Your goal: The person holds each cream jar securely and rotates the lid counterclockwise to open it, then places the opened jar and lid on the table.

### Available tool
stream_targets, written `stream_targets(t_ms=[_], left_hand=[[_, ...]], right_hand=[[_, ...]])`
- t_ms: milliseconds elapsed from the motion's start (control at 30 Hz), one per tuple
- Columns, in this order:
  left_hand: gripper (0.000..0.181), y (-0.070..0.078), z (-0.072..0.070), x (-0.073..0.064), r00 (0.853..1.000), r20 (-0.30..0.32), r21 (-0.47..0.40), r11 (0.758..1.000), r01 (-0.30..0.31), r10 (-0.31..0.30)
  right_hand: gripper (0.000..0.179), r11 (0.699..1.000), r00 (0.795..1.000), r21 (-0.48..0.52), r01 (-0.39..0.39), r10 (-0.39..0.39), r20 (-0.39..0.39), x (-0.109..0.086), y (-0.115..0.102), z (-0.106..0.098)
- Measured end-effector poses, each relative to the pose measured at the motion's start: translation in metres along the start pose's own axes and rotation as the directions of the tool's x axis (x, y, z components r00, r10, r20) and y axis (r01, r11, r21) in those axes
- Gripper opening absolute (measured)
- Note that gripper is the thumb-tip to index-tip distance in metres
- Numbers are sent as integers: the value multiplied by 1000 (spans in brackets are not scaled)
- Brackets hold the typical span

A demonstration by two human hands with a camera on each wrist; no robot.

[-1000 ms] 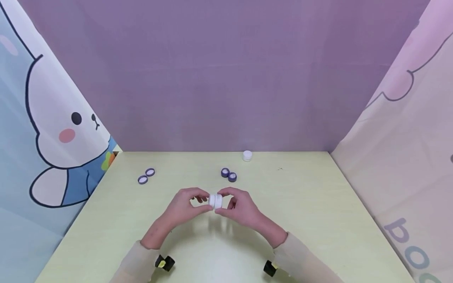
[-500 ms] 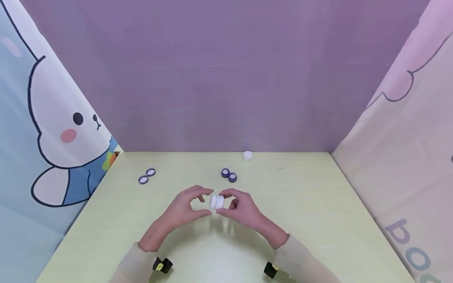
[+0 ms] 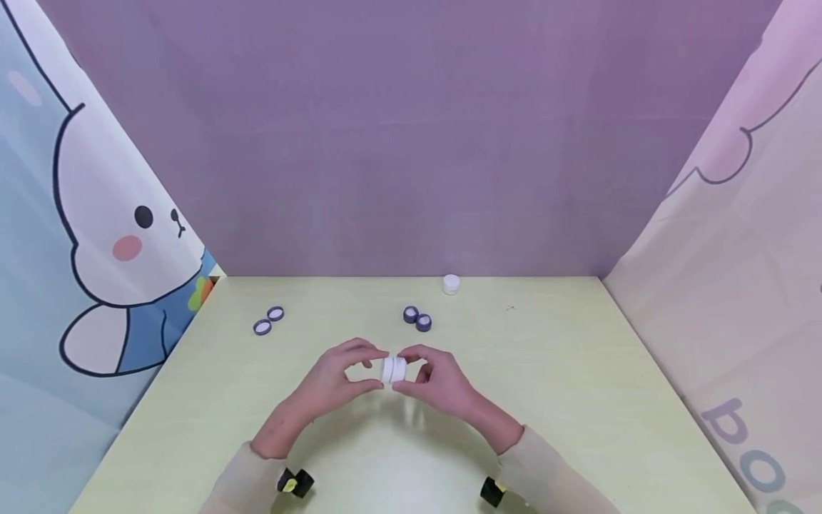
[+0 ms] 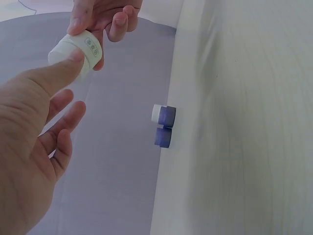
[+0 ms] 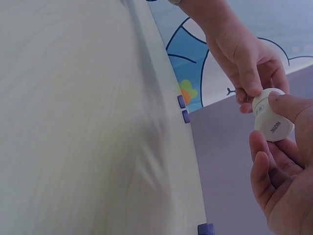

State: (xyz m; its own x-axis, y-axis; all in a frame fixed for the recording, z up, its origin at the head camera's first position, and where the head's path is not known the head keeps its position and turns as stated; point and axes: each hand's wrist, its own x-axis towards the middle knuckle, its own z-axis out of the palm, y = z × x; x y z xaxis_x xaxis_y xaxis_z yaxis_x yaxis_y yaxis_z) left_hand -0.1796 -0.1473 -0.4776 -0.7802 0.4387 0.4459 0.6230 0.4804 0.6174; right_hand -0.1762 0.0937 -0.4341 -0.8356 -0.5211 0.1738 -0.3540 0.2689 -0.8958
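Reference centre: the small white jar (image 3: 394, 370) in the head view. I hold it above the table top (image 3: 546, 400), turned on its side, with its axis running roughly from 9 to 3 o'clock and a seam visible around its body.

My left hand (image 3: 340, 375) is at 9 o'clock, pinching the jar's near end between thumb and index finger; its remaining fingers are curled clear of the jar. My right hand (image 3: 437, 380) is at 3 o'clock, gripping the opposite end between thumb and fingers. The left wrist view shows an oval mark on the jar's side; the right wrist view shows dark print on its end face, too small to read.

Surrounding items, by clock position from the jar:
- About 10 o'clock, well apart: two purple-rimmed discs (image 3: 262, 327) with pale centres, lying side by side.
- 1 o'clock, near: two purple round pieces (image 3: 423, 323), side by side, taller than the discs.
- 1 o'clock, farther out: a second white container (image 3: 451, 284), upright by the table's rear edge.
- 12 o'clock: a purple backdrop (image 3: 411, 143).
- 10 o'clock, outermost: a cloth with a cartoon animal (image 3: 103, 214).
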Motion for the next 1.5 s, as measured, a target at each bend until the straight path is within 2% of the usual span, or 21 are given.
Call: stream_targets(t_ms=[267,500,633,867,967,1133,1333,1500], left_hand=[[45,3,-1,1,996,19,27,996,90,-91],[40,7,-1,1,989,9,71,987,143,-144],[37,7,1,-2,989,-9,77,986,150,-150],[60,9,-2,-5,981,-14,96,976,195,-194],[63,10,-5,-6,986,12,79,983,164,-165],[60,10,-8,-6,997,36,73,995,72,-75],[55,9,-10,-3,1000,26,38,999,-4,3],[52,7,-10,-3,999,20,32,999,-27,27]], right_hand=[[37,1000,1000,-19,4,-4,3,-1,-2,1],[41,999,1000,-51,8,-9,-15,6,40,10],[41,1000,1000,-9,6,-6,-11,5,43,13],[41,998,999,57,-34,35,-12,4,40,15],[41,998,999,57,-37,38,-13,2,29,13],[39,996,999,80,-38,38,-5,-3,6,9],[38,995,1000,95,-19,19,-5,-4,1,8],[38,995,1000,97,-13,14,-3,-3,2,8]])
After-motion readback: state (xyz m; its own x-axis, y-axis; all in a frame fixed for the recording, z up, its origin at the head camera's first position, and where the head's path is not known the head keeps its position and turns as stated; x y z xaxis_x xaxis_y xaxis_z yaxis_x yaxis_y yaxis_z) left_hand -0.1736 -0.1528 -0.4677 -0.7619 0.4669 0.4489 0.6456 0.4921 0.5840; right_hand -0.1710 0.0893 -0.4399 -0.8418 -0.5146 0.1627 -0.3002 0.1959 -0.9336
